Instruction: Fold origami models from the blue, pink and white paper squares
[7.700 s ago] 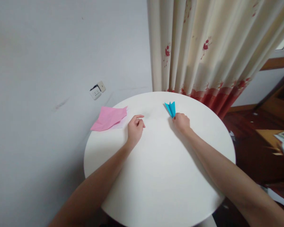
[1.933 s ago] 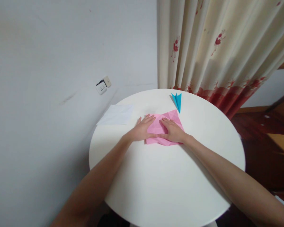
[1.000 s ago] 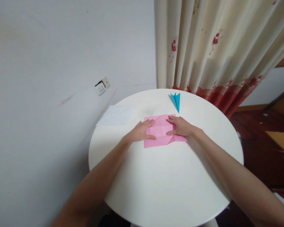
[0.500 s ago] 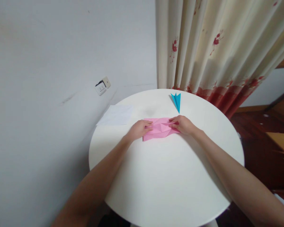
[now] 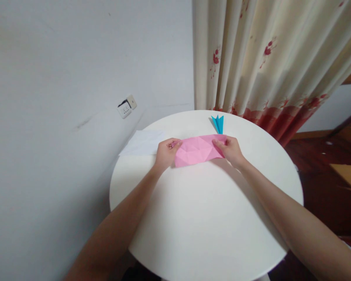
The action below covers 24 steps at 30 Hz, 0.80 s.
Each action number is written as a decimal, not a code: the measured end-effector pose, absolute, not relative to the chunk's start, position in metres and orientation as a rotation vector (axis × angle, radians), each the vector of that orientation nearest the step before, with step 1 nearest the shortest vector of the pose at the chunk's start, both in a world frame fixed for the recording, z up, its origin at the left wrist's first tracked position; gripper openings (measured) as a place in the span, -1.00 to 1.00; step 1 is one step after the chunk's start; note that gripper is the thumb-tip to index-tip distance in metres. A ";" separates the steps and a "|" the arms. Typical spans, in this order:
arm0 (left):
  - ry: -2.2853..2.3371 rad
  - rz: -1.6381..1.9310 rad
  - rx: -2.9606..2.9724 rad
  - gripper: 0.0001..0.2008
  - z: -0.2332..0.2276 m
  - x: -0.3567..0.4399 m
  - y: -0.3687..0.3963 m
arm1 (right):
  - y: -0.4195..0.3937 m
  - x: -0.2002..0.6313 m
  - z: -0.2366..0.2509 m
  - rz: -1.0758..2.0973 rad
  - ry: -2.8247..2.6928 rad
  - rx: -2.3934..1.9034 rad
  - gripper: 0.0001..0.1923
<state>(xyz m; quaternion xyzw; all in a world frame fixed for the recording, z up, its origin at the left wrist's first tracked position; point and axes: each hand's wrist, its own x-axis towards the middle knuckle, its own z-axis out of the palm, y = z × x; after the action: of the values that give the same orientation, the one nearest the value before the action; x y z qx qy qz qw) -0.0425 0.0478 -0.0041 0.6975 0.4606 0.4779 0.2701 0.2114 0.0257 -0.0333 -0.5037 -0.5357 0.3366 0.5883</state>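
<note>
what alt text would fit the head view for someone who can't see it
Two bare hands, left hand and right hand, hold the ends of a creased pink paper over a round white table. A blue folded paper and a white sheet lie beyond it, near a curtain.

Head-worn view, forward and down over round table (image 5: 204, 218).
</note>
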 end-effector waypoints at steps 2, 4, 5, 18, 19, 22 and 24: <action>1.260 1.314 1.904 -0.74 -0.002 -0.042 0.047 | 0.026 0.210 -0.034 0.729 -1.243 -1.205 -0.54; 1.298 1.327 1.939 -0.74 -0.001 -0.043 0.048 | 0.026 0.208 -0.034 0.686 -1.261 -1.233 -0.55; 1.318 1.330 1.953 -0.74 -0.001 -0.044 0.049 | 0.026 0.208 -0.035 0.672 -1.269 -1.241 -0.56; 1.327 0.753 2.592 -0.56 -0.029 -0.031 0.046 | 0.027 0.186 -0.058 0.430 -1.549 -1.625 -0.64; 1.283 0.637 2.638 -0.54 -0.032 -0.026 0.042 | 0.027 0.185 -0.057 0.384 -1.584 -1.688 -0.65; 1.262 0.329 2.695 -0.47 -0.045 -0.015 0.033 | 0.022 0.184 -0.053 0.290 -1.678 -1.857 -0.56; 1.281 0.218 2.711 -0.45 -0.052 -0.011 0.030 | 0.018 0.183 -0.049 0.204 -1.718 -1.930 -0.38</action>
<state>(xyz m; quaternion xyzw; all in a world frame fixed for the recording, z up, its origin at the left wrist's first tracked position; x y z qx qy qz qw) -0.0115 0.0298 -0.0520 0.8997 0.4250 0.0724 0.0674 0.1830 0.0183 -0.0493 -0.7166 -0.6379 0.0758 0.2716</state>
